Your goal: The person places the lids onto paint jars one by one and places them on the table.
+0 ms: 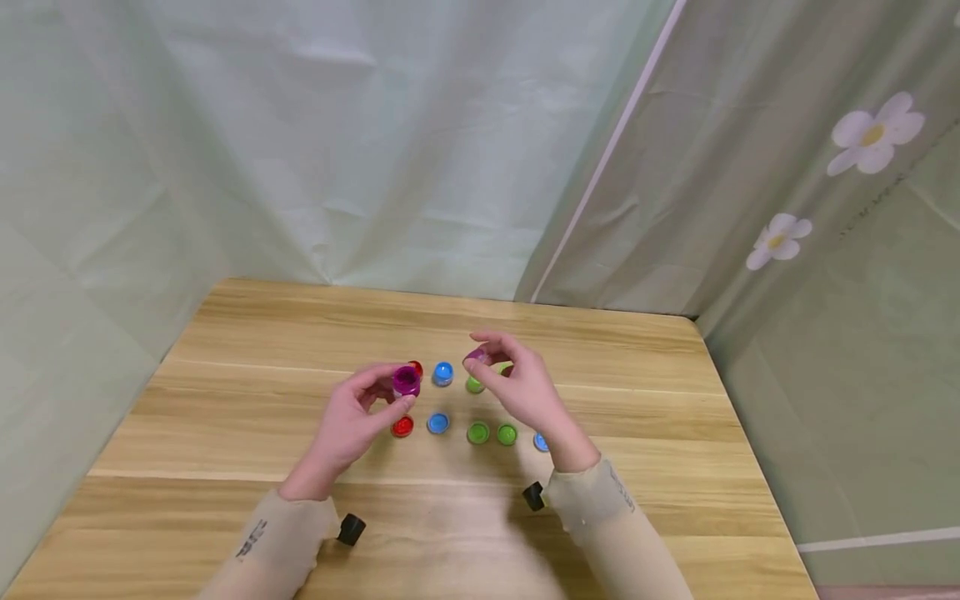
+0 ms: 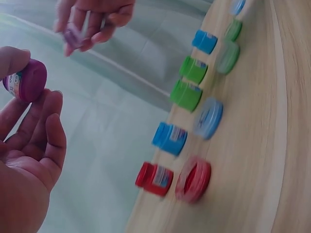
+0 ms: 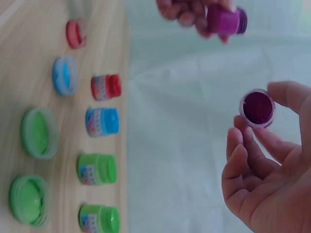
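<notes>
My left hand holds a small purple paint jar above the table, its round mouth uncovered and tilted toward me. Across from it, my right hand pinches a purple jar lid between thumb and finger, apart from the jar. The right wrist view shows the lid's dark purple inside. Beneath the hands stand a red jar, a blue jar and two green jars, all uncovered. Another blue jar stands farther along the row, hidden by my right hand in the head view.
Nearer me lie a red lid, a blue lid, two green lids and another blue lid partly behind my right wrist. The wooden table ends at a pale curtain at the back.
</notes>
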Motion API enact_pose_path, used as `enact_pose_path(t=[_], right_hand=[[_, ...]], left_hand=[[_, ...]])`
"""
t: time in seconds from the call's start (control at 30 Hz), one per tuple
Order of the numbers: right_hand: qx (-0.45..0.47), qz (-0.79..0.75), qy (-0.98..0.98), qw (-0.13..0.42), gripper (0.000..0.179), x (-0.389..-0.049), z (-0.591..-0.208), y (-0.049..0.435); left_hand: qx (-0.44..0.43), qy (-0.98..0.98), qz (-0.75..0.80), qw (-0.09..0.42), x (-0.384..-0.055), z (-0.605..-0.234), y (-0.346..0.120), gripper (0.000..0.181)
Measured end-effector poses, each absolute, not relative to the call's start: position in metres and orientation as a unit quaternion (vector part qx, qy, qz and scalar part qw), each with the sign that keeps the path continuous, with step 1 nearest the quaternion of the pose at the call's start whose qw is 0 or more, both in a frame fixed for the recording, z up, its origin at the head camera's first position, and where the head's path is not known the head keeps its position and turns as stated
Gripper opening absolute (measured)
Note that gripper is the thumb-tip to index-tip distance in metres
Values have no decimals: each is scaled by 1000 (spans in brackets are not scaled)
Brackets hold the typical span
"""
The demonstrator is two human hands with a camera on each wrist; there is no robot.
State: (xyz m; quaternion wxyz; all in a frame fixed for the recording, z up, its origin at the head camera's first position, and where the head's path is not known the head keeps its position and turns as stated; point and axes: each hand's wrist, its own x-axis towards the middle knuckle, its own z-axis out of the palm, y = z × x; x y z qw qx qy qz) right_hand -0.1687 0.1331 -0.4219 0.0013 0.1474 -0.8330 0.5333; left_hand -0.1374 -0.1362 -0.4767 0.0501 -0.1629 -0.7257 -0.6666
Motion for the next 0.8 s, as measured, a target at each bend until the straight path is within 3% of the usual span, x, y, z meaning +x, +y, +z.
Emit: enact_pose_path(t=[0.4,0.8], right_hand=[[175,585,-789,61,19,-155,-406,113],[278,469,-831,112,18,-148,-409,113]], left_hand=[[-191,-720,-665,56,-142,-473,-107,39],[-222,-708,-666,75,-142,-474,-100,36]])
